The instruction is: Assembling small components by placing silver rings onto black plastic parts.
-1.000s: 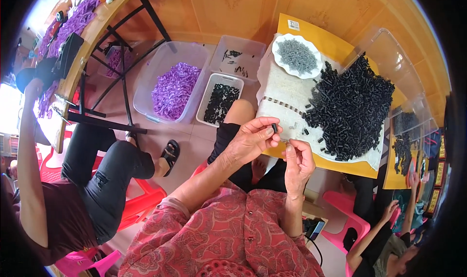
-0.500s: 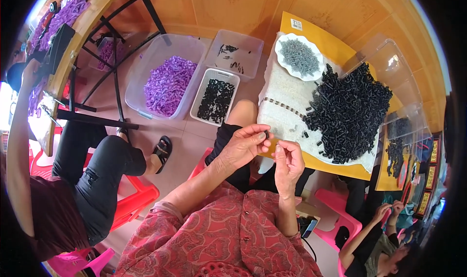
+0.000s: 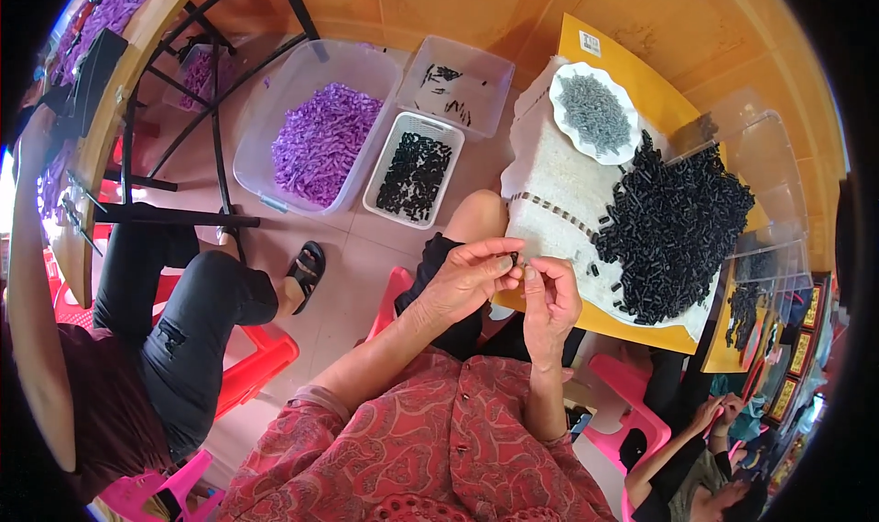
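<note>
My left hand (image 3: 462, 281) pinches a small black piece (image 3: 515, 259) between thumb and fingertips, in front of my lap. Close against it, my right hand (image 3: 551, 304) is closed too, its thumb and forefinger meeting at the piece. Whatever the right fingers hold is too small to make out. Just beyond lies a big heap of short black tubular pieces (image 3: 673, 224) on a white cloth (image 3: 558, 188). A white scalloped dish (image 3: 558, 124) at the cloth's far end holds many tiny grey parts (image 3: 597, 113).
A clear bin (image 3: 249, 160) of purple pieces, a white basket (image 3: 371, 192) of black pieces and another clear box (image 3: 499, 96) stand on the floor ahead. A yellow board (image 3: 655, 337) lies under the cloth. Co-workers sit left, beside a table (image 3: 137, 50), and at lower right.
My hands have come together, the right fingertips now meeting the black piece in the left. The whole view has shifted slightly, so the cloth and heap appear farther right.
</note>
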The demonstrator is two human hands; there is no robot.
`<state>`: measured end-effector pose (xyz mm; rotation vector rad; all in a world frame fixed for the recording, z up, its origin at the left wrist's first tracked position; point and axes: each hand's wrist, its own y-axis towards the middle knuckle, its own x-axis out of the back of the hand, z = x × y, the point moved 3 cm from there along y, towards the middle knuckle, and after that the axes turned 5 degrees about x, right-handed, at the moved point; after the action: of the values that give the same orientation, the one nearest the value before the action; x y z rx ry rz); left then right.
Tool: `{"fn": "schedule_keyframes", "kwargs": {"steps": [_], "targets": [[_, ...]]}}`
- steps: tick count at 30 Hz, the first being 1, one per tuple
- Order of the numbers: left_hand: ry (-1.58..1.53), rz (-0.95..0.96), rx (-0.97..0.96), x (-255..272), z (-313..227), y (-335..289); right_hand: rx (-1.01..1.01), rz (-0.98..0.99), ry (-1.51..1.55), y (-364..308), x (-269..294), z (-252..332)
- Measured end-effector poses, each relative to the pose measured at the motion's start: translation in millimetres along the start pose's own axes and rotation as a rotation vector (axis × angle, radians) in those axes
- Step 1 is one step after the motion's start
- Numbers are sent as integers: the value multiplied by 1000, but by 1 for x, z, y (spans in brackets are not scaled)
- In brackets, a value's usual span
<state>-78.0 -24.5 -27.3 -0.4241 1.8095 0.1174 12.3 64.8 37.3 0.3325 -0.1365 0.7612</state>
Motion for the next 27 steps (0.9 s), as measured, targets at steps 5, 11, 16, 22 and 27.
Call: {"fn": "schedule_keyframes", "kwargs": {"steps": [5, 11, 16, 22, 27], "targets": [[-69, -40, -9, 2, 0, 2, -81, -8, 43, 0, 1, -2], [-60, -90, 14, 3, 5, 2, -7, 19, -25, -11, 11, -9], [-15, -73, 27, 5, 10, 2, -15, -35, -53, -25, 34, -18], [19, -114, 46, 1, 14, 1, -162, -130, 147, -32, 44, -20], [10, -70, 61, 3, 17, 1, -99, -49, 88, -28, 34, -12]]}}
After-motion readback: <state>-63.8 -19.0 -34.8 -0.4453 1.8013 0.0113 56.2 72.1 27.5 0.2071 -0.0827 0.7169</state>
